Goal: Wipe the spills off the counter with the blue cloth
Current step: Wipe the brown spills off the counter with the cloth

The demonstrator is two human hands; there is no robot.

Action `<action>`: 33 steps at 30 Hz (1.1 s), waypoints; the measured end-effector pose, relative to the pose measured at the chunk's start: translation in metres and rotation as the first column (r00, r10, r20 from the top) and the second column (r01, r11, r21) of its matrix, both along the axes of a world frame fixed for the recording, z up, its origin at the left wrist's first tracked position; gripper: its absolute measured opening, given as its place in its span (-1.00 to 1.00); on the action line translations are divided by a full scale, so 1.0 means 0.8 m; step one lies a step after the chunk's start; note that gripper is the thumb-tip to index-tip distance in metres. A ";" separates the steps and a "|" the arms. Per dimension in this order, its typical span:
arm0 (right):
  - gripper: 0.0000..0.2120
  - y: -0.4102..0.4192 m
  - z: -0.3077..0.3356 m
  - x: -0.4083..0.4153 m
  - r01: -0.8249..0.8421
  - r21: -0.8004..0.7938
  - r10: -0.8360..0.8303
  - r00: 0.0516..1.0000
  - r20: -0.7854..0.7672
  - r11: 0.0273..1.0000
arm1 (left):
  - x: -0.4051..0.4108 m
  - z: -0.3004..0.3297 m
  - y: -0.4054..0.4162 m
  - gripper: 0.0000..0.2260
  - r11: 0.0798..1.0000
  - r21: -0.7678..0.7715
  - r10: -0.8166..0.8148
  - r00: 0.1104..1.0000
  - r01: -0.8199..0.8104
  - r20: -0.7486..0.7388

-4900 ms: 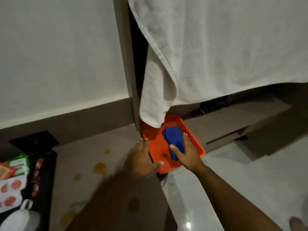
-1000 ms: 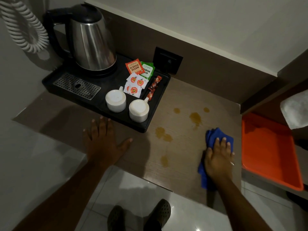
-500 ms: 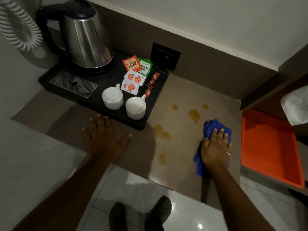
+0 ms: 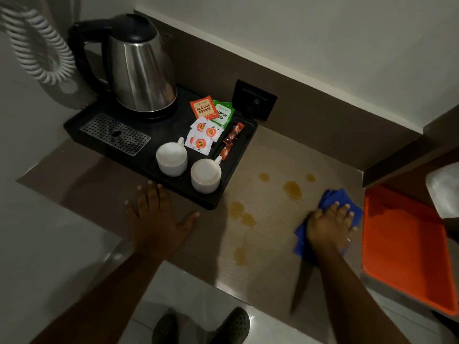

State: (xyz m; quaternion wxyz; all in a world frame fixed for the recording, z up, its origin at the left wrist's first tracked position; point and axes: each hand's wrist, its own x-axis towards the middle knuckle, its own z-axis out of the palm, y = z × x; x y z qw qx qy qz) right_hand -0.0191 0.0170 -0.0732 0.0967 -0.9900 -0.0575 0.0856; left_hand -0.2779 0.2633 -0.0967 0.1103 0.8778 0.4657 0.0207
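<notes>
Several yellow-brown spills dot the brown counter (image 4: 273,244): the largest spill (image 4: 293,190) lies just left of the blue cloth (image 4: 334,198), another spill (image 4: 242,212) sits nearer the middle, and a faint one (image 4: 240,254) is close to the front edge. My right hand (image 4: 329,225) presses flat on the bunched blue cloth at the counter's right side, covering most of it. My left hand (image 4: 156,217) rests palm down on the counter, fingers spread, in front of the black tray.
A black tray (image 4: 218,197) at the back left carries a steel kettle (image 4: 139,68), two white cups (image 4: 172,158), tea sachets (image 4: 204,111). An orange tray (image 4: 407,247) sits lower to the right, a white towel (image 4: 444,189) above it. A coiled cord (image 4: 37,53) hangs left.
Earlier the cloth was picked out of the orange tray. Over the last second my right hand has slid the cloth slightly left and back toward the largest spill. My left hand stays put.
</notes>
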 end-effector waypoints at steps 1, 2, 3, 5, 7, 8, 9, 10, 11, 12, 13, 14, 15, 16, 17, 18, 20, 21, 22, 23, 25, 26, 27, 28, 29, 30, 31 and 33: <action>-0.42 0.028 0.001 0.000 0.015 0.008 -0.015 1.000 -0.017 1.000 | 0.000 0.001 -0.001 0.02 1.000 0.009 -0.004 1.000 0.004 -0.003; -0.43 0.050 0.002 -0.005 -0.037 0.019 0.038 0.999 -0.015 0.999 | 0.001 0.001 -0.001 0.02 1.000 0.015 -0.007 1.000 0.007 -0.007; -0.44 0.064 -0.001 -0.015 -0.147 0.022 0.146 0.989 0.008 0.989 | 0.001 0.001 0.000 0.02 1.000 0.018 -0.007 1.000 0.007 -0.017; -0.45 0.056 -0.009 -0.038 -0.421 0.013 0.421 0.907 0.034 0.907 | 0.001 0.001 0.002 0.02 1.000 0.020 0.002 0.999 -0.001 -0.038; -0.45 0.007 -0.010 -0.049 -0.600 0.017 0.600 0.800 0.014 0.800 | 0.002 0.001 0.002 0.03 1.000 0.011 0.000 0.998 0.001 -0.060; -0.45 -0.028 -0.013 -0.047 -0.633 0.008 0.633 0.774 0.012 0.774 | 0.001 0.000 0.002 0.03 1.000 0.008 0.001 0.998 0.000 -0.064; -0.44 -0.058 -0.014 -0.040 -0.628 0.003 0.628 0.778 0.020 0.778 | 0.001 -0.001 0.003 0.03 1.000 0.007 0.004 0.998 -0.004 -0.058; -0.43 -0.080 -0.014 -0.026 -0.600 0.003 0.600 0.800 0.031 0.800 | 0.001 -0.002 0.004 0.03 1.000 0.005 0.007 0.999 -0.007 -0.053; -0.41 -0.091 -0.014 -0.010 -0.554 0.000 0.554 0.832 0.036 0.832 | 0.001 -0.003 0.004 0.03 1.000 0.002 0.006 0.999 -0.006 -0.054; -0.41 -0.089 -0.014 0.005 -0.493 -0.008 0.493 0.869 0.031 0.870 | 0.000 -0.004 0.003 0.03 1.000 0.000 0.004 0.998 -0.004 -0.058; -0.43 -0.076 -0.013 0.017 -0.415 -0.021 0.416 0.909 0.035 0.910 | 0.000 -0.005 0.004 0.03 1.000 0.003 0.001 0.998 -0.001 -0.061; -0.44 -0.054 -0.012 0.027 -0.324 -0.034 0.325 0.944 0.050 0.946 | 0.000 -0.006 0.004 0.03 1.000 0.006 0.001 0.998 -0.001 -0.064; -0.45 -0.028 -0.009 0.034 -0.220 -0.036 0.222 0.973 0.062 0.975 | 0.001 -0.007 0.005 0.03 1.000 0.008 0.001 0.998 0.000 -0.064; -0.44 0.000 -0.005 0.038 -0.114 -0.030 0.115 0.992 0.055 0.993 | 0.001 -0.007 0.005 0.02 1.000 0.013 0.000 0.998 0.001 -0.064; -0.43 0.025 -0.002 0.039 -0.031 -0.024 0.032 0.999 0.034 0.999 | 0.002 -0.007 0.005 0.02 1.000 0.018 0.001 0.998 0.001 -0.064; -0.43 0.048 0.001 0.037 0.003 -0.015 -0.003 1.000 0.013 1.000 | 0.002 -0.007 0.006 0.02 1.000 0.019 0.002 0.998 0.000 -0.070; -0.43 0.071 0.001 0.022 -0.079 -0.002 0.079 0.997 0.021 0.997 | 0.003 -0.007 0.006 0.03 1.000 0.016 -0.002 0.998 0.003 -0.069; -0.44 0.071 -0.001 0.011 -0.182 0.004 0.182 0.983 0.037 0.983 | 0.003 -0.007 0.006 0.02 1.000 0.018 0.000 0.998 0.001 -0.061; -0.45 0.062 -0.001 0.000 -0.301 0.018 0.300 0.953 0.044 0.954 | 0.003 -0.006 0.005 0.03 1.000 0.018 0.003 0.998 -0.002 -0.061; -0.46 0.045 0.000 -0.009 -0.407 0.038 0.406 0.913 0.044 0.912 | 0.002 -0.005 0.005 0.03 1.000 0.013 0.004 0.997 -0.003 -0.071; -0.46 -0.004 0.000 -0.014 -0.524 0.050 0.523 0.852 0.038 0.850 | 0.004 -0.003 0.007 0.05 1.000 -0.003 0.010 0.996 -0.010 -0.092; -0.46 -0.027 -0.002 -0.009 -0.515 0.052 0.514 0.857 0.035 0.855 | 0.004 -0.002 0.008 0.06 1.000 -0.010 0.016 0.995 -0.017 -0.099; -0.46 -0.043 -0.002 0.001 -0.471 0.055 0.470 0.882 0.036 0.880 | 0.005 -0.002 0.009 0.06 1.000 -0.018 0.019 0.994 -0.021 -0.107; -0.46 -0.052 -0.003 0.012 -0.413 0.051 0.412 0.911 0.038 0.909 | 0.004 -0.001 0.009 0.07 0.999 -0.025 0.020 0.993 -0.023 -0.114; -0.47 -0.052 -0.005 0.025 -0.351 0.033 0.350 0.936 0.043 0.936 | 0.004 0.000 0.008 0.06 0.999 -0.031 0.016 0.994 -0.020 -0.111; -0.47 -0.045 -0.007 0.039 -0.285 0.007 0.284 0.958 0.050 0.959 | 0.003 0.001 0.008 0.05 0.999 -0.033 0.010 0.995 -0.013 -0.096; -0.46 -0.030 -0.007 0.053 -0.208 -0.015 0.209 0.976 0.057 0.978 | 0.003 0.000 0.007 0.04 0.999 -0.032 0.006 0.997 -0.009 -0.075; -0.44 0.011 -0.002 0.078 -0.022 -0.030 0.024 0.999 0.040 0.999 | 0.003 -0.002 0.006 0.03 0.999 -0.034 0.007 0.998 -0.009 -0.060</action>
